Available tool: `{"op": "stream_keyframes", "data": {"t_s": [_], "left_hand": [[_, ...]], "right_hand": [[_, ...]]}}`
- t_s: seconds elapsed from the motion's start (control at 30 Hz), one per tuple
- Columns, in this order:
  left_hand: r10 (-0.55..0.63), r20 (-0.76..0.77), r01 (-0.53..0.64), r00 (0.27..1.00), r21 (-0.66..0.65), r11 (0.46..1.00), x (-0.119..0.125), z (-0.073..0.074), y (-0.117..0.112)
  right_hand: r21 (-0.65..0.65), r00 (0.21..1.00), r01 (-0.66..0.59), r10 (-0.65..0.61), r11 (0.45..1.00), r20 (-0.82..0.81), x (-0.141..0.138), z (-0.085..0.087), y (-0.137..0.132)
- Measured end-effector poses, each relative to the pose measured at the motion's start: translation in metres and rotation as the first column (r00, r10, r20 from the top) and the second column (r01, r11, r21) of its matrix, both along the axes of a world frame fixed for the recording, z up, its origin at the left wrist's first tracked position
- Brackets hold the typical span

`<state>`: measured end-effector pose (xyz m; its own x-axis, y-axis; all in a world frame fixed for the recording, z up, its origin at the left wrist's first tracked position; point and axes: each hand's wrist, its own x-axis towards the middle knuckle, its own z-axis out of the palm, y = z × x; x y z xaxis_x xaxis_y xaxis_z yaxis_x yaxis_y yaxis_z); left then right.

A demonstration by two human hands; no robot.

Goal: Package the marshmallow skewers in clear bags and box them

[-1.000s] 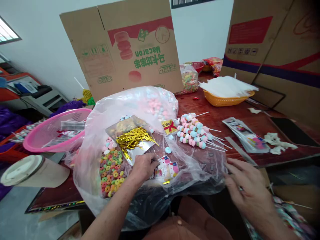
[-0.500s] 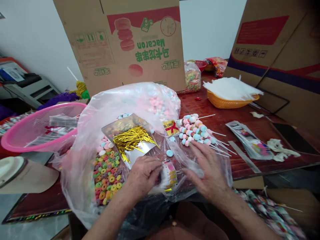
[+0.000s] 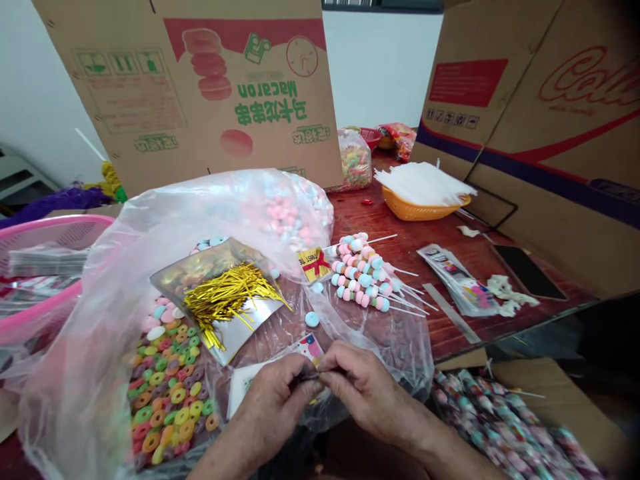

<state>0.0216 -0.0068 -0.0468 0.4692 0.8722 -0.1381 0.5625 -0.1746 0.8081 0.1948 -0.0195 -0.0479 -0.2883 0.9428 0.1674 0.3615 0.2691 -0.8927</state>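
My left hand (image 3: 280,393) and my right hand (image 3: 365,390) meet low in the middle, thumbs and fingers pinched at the edge of a printed plastic bag (image 3: 311,348). The fingers hide much of the bag. Beside my left hand, part of a white sheet or bag (image 3: 239,387) shows. Beyond the hands lies a silver-backed pouch (image 3: 253,313) with gold twist ties (image 3: 230,293) on it. A blue marshmallow (image 3: 312,319) rests on the clear plastic. Marshmallow skewers (image 3: 363,273) on white sticks are piled up to the right.
Colourful cereal rings (image 3: 170,393) lie at the left by a large plastic bag of marshmallows (image 3: 285,213). A pink basket (image 3: 95,223) stands far left. On the right are an orange basket (image 3: 415,210) of white sticks, printed bags (image 3: 457,280) and a ruler (image 3: 450,313). Cardboard boxes (image 3: 200,153) stand behind.
My right hand has moved left from beside the skewers, and its fingers have closed against those of my left hand at the printed bag. The view has turned to the right.
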Motion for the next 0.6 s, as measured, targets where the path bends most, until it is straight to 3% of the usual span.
{"op": "stream_keyframes", "data": {"t_s": [0.17, 0.3, 0.37, 0.47, 0.53, 0.6], "left_hand": [[0.005, -0.021, -0.003, 1.000, 0.073, 0.997, 0.000, -0.002, 0.000], [-0.018, -0.030, 0.022, 0.999, 0.126, 0.992, -0.002, -0.008, -0.001], [-0.042, -0.040, 0.047, 0.998, 0.132, 0.990, -0.003, -0.008, -0.002], [-0.060, -0.056, 0.068, 0.997, 0.149, 0.987, -0.003, -0.007, -0.002], [-0.041, -0.056, 0.051, 0.998, 0.198, 0.979, -0.005, -0.008, -0.002], [0.003, -0.034, 0.006, 0.999, 0.258, 0.966, -0.009, -0.010, 0.000]], "right_hand": [[-0.034, 0.987, 0.158, -0.158, 0.987, 0.008, 0.007, -0.009, 0.002], [-0.183, 0.990, 0.068, -0.089, 0.981, -0.111, 0.011, -0.008, 0.001], [-0.194, 0.994, 0.003, -0.024, 0.981, -0.108, 0.010, -0.006, -0.001], [-0.033, 0.992, 0.072, -0.068, 0.997, 0.109, 0.010, -0.007, 0.000], [0.122, 0.935, 0.204, -0.231, 0.971, 0.269, 0.019, -0.013, 0.005], [0.238, 0.844, 0.340, -0.406, 0.910, 0.350, 0.039, -0.021, 0.016]]}}
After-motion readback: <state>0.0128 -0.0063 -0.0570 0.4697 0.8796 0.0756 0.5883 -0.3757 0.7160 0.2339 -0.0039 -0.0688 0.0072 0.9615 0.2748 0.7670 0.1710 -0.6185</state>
